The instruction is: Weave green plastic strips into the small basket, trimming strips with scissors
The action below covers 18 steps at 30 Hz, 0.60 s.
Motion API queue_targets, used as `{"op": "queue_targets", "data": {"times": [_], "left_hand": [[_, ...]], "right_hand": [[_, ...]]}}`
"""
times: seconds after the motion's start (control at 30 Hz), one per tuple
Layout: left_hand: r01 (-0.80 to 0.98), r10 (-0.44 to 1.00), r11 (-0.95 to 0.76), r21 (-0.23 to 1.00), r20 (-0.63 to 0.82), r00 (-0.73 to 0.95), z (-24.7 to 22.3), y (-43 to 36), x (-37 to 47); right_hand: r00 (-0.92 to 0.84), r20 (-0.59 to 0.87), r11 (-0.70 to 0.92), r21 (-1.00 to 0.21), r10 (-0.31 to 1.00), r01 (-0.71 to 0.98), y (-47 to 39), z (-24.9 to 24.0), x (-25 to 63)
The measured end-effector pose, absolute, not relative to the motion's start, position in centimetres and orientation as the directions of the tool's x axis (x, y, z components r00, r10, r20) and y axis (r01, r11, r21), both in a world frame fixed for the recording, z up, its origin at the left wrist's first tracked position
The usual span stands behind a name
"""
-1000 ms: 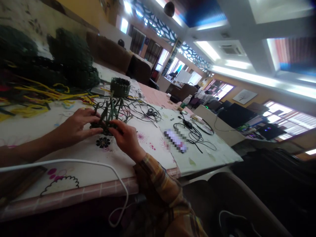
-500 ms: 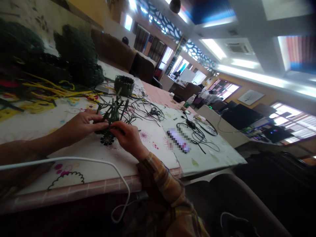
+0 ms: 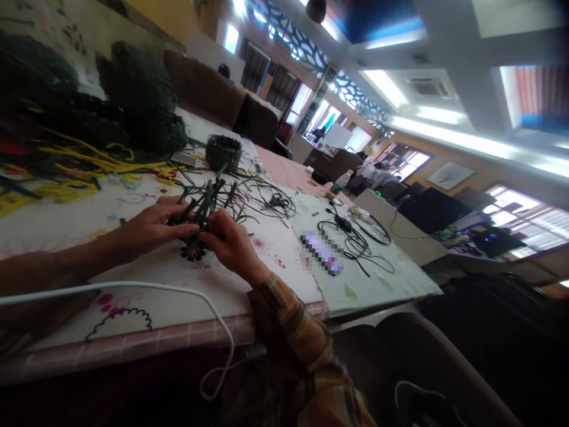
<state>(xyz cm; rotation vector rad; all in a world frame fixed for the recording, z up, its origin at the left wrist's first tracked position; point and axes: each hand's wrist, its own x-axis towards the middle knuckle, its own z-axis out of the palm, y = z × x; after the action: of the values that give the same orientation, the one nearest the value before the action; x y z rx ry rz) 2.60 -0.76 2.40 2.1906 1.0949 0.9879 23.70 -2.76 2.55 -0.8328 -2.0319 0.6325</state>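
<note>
A bundle of dark green flat strips (image 3: 208,201), partly woven at its base, stands over the patterned tablecloth with loose ends sticking up and outward. From the left, my left hand (image 3: 153,225) is closed on the base of the strips, its thumb stretched along the near side. My right hand (image 3: 231,243) is on the right side of the same piece, fingers curled and pinched at a strip. The exact strip between the fingertips is hidden. Just behind the piece sits a round dark green woven basket (image 3: 223,155).
Black-handled scissors (image 3: 278,203) lie among loose thin strips. A lavender patterned object (image 3: 320,254), black cables (image 3: 353,240) and a plastic bottle (image 3: 341,182) are to the right. Yellow strips (image 3: 89,163) and dark green bundles (image 3: 137,95) fill the left. A white cable (image 3: 146,286) crosses in front.
My right hand's fingers have risen slightly and curled in more against the strips. Some upright strips have shifted a little. My left hand stays nearly in place.
</note>
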Motion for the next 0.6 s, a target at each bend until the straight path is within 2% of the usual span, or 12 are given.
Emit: {"op": "queue_targets", "data": {"times": [0.1, 0.2, 0.3, 0.43, 0.53, 0.6], "left_hand": [[0.433, 0.836, -0.535, 0.725, 0.384, 0.391, 2.0, -0.7, 2.6], [0.408, 0.842, -0.524, 0.748, 0.385, 0.377, 1.8, -0.6, 2.6], [0.365, 0.831, -0.522, 0.771, 0.363, 0.421, 2.0, -0.7, 2.7], [0.362, 0.847, -0.491, 0.793, 0.337, 0.411, 2.4, -0.9, 2.7], [0.457, 0.819, -0.564, 0.688, 0.393, 0.419, 2.5, -1.0, 2.7], [0.474, 0.785, -0.616, 0.629, 0.439, 0.437, 2.3, -0.9, 2.7]], "right_hand": [[-0.411, 0.472, 0.601, -0.748, 0.78, 0.281, -2.7, 2.5, 23.6], [-0.41, 0.381, 0.468, -0.874, 0.828, 0.133, -2.5, 2.3, 23.4], [-0.393, 0.385, 0.443, -0.894, 0.835, 0.067, -2.2, 2.1, 23.3], [-0.307, 0.476, 0.538, -0.827, 0.824, 0.165, -2.3, 2.1, 23.3], [-0.268, 0.469, 0.531, -0.81, 0.842, 0.249, -2.9, 2.3, 23.3], [-0.232, 0.459, 0.515, -0.777, 0.857, 0.363, -3.4, 2.5, 23.3]]}}
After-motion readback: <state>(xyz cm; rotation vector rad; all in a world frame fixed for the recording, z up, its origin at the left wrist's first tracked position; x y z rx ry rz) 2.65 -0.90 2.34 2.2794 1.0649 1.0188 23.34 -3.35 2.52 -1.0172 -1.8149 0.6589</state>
